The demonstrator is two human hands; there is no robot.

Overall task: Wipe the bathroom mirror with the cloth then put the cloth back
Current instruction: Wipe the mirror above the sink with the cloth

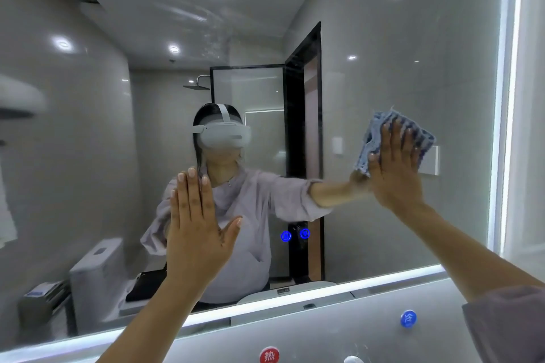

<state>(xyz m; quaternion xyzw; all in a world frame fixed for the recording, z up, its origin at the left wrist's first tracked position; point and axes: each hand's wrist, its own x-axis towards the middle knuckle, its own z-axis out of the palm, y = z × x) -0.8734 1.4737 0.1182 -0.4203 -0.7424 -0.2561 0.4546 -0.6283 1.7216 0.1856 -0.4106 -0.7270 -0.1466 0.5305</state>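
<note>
Left hand point(200, 227) lies flat on the mirror point(383, 53), fingers straight, holding nothing. Right hand point(395, 168), fingers straight and spread, presses the blue cloth point(370, 138) against the glass near the mirror's right edge.

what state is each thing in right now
backlit wall mirror: edge light on, smears near top
blue ribbed cloth: pressed flat on the glass
right hand: open, fingers straight on the cloth
left hand: open, raised flat before the glass
round blue touch buttons: lit
</note>
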